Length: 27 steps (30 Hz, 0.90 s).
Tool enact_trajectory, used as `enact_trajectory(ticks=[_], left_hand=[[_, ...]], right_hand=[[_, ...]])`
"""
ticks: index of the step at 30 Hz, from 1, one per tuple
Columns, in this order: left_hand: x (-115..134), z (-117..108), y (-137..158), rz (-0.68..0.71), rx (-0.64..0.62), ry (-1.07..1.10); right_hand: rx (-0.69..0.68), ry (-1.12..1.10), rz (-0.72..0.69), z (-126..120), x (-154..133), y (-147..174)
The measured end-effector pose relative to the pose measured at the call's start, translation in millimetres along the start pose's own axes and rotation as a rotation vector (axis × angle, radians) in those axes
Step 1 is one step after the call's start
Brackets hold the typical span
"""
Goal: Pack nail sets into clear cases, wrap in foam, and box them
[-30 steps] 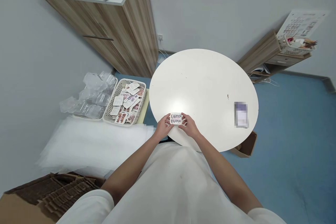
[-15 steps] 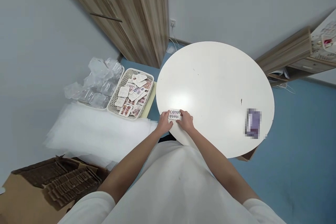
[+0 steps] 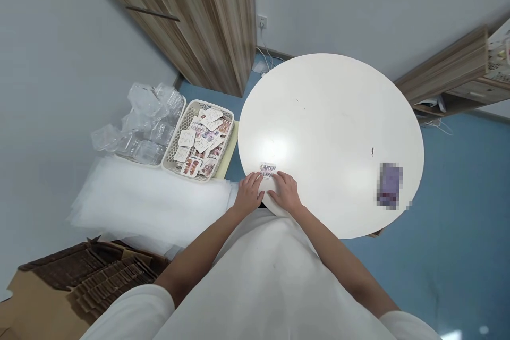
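A small card of press-on nails (image 3: 268,168), with two rows of purplish-silver nails, lies on the round white table (image 3: 326,111) near its front left edge. My left hand (image 3: 248,193) rests at the card's lower left corner, fingers stretched out and thumb apart. At the lower right corner is my right hand (image 3: 285,192), its fingers also extended, their tips at the card's edge. Neither hand is wrapped round the card.
Left of the table stands a white basket (image 3: 169,156) of nail cards. Beside it are clear plastic boxes (image 3: 147,127), white foam sheets (image 3: 151,199) and folded cardboard (image 3: 111,281). A blurred purple object (image 3: 389,186) lies on the table's right side. Behind rises a wooden cabinet (image 3: 207,21).
My hands held the card between them at the table's edge. Now it lies slightly farther in, and my fingers have loosened and spread. The whole view has shifted slightly.
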<state>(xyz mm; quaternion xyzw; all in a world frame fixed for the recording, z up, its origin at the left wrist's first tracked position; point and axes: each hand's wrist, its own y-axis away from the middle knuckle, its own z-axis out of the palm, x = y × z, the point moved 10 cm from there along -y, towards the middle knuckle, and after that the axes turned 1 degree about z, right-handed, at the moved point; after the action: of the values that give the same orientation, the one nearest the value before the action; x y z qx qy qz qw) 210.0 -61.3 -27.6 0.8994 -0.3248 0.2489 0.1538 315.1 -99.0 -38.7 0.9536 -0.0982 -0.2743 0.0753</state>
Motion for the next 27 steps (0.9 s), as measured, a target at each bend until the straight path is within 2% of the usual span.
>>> enact_trajectory(ticks=[5, 14, 20, 27], left_hand=[[-1, -1, -3, 0.023, -0.005, -0.034], [-25, -15, -31, -0.045, -0.017, -0.147], [-39, -24, -48, -0.079, -0.027, -0.177], [-42, -23, -52, -0.085, -0.03, -0.185]], right_hand=[[-0.052, 0.092, -0.062, 6, -15, 0], [-0.053, 0.134, -0.074, 5, -33, -45], [-0.052, 0.151, -0.059, 7, -39, -65], [-0.06, 0.164, -0.051, 9, -39, -72]])
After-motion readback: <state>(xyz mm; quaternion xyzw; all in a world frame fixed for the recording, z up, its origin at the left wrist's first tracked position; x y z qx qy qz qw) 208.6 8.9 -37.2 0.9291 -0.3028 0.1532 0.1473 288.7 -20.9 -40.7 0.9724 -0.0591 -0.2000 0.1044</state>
